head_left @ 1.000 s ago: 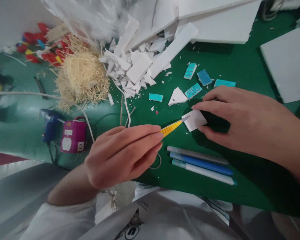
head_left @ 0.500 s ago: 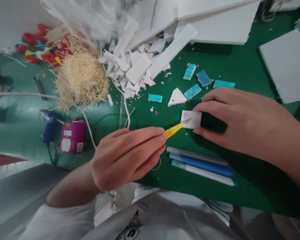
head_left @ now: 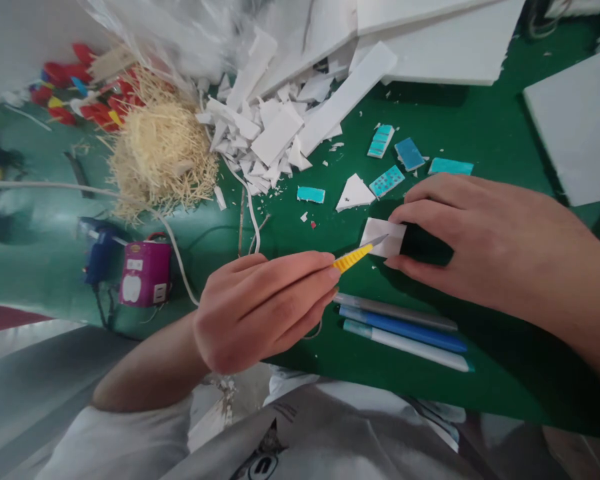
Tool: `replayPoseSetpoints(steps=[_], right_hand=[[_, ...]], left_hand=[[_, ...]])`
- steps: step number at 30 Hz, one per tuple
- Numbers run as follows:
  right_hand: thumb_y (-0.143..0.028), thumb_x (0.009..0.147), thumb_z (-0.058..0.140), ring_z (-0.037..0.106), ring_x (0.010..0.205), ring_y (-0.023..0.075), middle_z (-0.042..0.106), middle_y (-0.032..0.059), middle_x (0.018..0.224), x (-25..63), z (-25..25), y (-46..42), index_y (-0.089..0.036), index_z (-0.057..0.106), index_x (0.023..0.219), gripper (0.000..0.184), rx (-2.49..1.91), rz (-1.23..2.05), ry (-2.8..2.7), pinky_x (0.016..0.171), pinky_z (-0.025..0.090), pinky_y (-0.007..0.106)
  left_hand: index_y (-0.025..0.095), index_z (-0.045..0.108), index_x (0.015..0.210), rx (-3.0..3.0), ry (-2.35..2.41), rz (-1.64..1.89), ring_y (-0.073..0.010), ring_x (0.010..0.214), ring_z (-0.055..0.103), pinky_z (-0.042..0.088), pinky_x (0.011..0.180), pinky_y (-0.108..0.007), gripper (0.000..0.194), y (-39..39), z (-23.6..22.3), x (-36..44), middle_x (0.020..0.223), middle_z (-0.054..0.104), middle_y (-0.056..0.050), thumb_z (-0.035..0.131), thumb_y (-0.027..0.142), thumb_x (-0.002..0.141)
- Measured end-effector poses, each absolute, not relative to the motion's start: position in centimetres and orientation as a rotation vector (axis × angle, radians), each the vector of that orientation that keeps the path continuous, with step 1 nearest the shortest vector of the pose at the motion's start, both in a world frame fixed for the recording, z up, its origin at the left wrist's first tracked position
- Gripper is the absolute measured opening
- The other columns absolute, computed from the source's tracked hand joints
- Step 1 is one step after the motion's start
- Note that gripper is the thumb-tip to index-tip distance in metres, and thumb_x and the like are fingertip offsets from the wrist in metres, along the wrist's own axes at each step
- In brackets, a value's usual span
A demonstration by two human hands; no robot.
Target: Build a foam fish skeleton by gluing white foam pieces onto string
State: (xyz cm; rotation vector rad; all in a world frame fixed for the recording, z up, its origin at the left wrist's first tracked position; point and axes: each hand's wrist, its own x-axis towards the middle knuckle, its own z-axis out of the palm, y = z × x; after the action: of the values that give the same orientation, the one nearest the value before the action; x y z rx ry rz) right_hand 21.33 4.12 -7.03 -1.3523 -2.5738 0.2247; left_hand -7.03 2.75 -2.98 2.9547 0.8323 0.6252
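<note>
My left hand [head_left: 270, 310] grips a yellow-handled craft knife [head_left: 353, 260], its pointed blade lying over a small white foam piece [head_left: 374, 232]. Thumb and forefinger of my right hand [head_left: 495, 237] pinch that piece at its right end, against the green table. Just beyond it are a white foam offcut [head_left: 355, 193] with a pointed end and several blue-coloured pieces, among them a dotted one [head_left: 387, 181], a striped one [head_left: 381, 141] and a plain dark blue one [head_left: 409, 155]. Another turquoise piece [head_left: 311, 195] lies to the left.
Three pens, with a blue one [head_left: 403, 328] in the middle, lie near me. White foam scraps [head_left: 277, 133] are heaped behind, beside a pile of thin wooden sticks [head_left: 165, 157]. A blue glue gun [head_left: 100, 250], a purple box [head_left: 145, 275] and a white cable [head_left: 173, 233] are at left.
My left hand and the craft knife have shifted slightly right and up, the blade reaching farther over the foam piece. The piece has tilted a little; my right hand has barely moved.
</note>
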Motion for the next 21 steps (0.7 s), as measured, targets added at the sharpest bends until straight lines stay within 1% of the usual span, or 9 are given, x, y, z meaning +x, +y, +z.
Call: replayPoseSetpoints(steps=[4, 8, 9, 12, 17, 21], right_hand=[[-0.038, 0.095, 0.061, 0.067, 0.088, 0.0291, 0.072, 0.0128, 0.103, 21.21, -7.08, 4.04, -0.021, 0.076, 0.096, 0.022, -1.364, 0.237, -2.567, 0.065, 0.046, 0.041], [-0.039, 0.097, 0.059, 0.066, 0.088, 0.0287, 0.072, 0.0125, 0.106, 21.15, -7.05, 3.94, -0.021, 0.077, 0.110, 0.028, -1.337, 0.203, -2.575, 0.065, 0.045, 0.040], [-0.038, 0.097, 0.058, 0.066, 0.088, 0.0282, 0.072, 0.0118, 0.106, 21.12, -7.02, 3.93, -0.022, 0.077, 0.110, 0.028, -1.331, 0.197, -2.586, 0.064, 0.045, 0.040], [-0.036, 0.099, 0.055, 0.066, 0.086, 0.0270, 0.071, 0.0106, 0.101, 20.99, -6.92, 3.97, -0.024, 0.078, 0.101, 0.026, -1.327, 0.169, -2.612, 0.062, 0.043, 0.039], [-0.036, 0.100, 0.055, 0.066, 0.085, 0.0280, 0.072, 0.0122, 0.099, 20.83, -6.90, 4.09, -0.023, 0.080, 0.100, 0.029, -1.324, 0.162, -2.647, 0.069, 0.048, 0.041], [-0.033, 0.100, 0.054, 0.065, 0.083, 0.0274, 0.072, 0.0133, 0.097, 20.93, -6.95, 3.99, -0.020, 0.081, 0.102, 0.029, -1.280, 0.113, -2.653, 0.070, 0.048, 0.041]], left_hand=[[0.014, 0.074, 0.112, 2.966, 0.830, 0.621, -0.0147, 0.081, 0.082, 0.067, 0.066, -0.023, 0.020, 2.83, -2.98, -6.87, 0.108, 0.085, -0.006, 0.078, 0.009, 0.093], [0.012, 0.074, 0.111, 2.985, 0.806, 0.596, -0.0150, 0.082, 0.083, 0.066, 0.065, -0.024, 0.020, 2.91, -2.96, -6.86, 0.108, 0.085, -0.007, 0.079, 0.008, 0.092], [0.013, 0.074, 0.111, 2.986, 0.805, 0.590, -0.0145, 0.082, 0.083, 0.066, 0.064, -0.024, 0.019, 2.90, -2.92, -6.87, 0.109, 0.085, -0.006, 0.078, 0.009, 0.093], [0.017, 0.074, 0.111, 2.979, 0.813, 0.556, -0.0129, 0.084, 0.083, 0.067, 0.066, -0.024, 0.015, 2.79, -2.74, -6.89, 0.110, 0.085, -0.004, 0.076, 0.012, 0.096], [0.015, 0.074, 0.111, 2.978, 0.811, 0.519, -0.0128, 0.083, 0.082, 0.068, 0.067, -0.024, 0.016, 2.57, -2.43, -6.96, 0.110, 0.085, -0.005, 0.075, 0.009, 0.096], [0.014, 0.075, 0.111, 2.978, 0.792, 0.510, -0.0144, 0.083, 0.083, 0.068, 0.066, -0.024, 0.021, 2.52, -2.33, -7.11, 0.109, 0.085, -0.004, 0.079, 0.007, 0.092]])
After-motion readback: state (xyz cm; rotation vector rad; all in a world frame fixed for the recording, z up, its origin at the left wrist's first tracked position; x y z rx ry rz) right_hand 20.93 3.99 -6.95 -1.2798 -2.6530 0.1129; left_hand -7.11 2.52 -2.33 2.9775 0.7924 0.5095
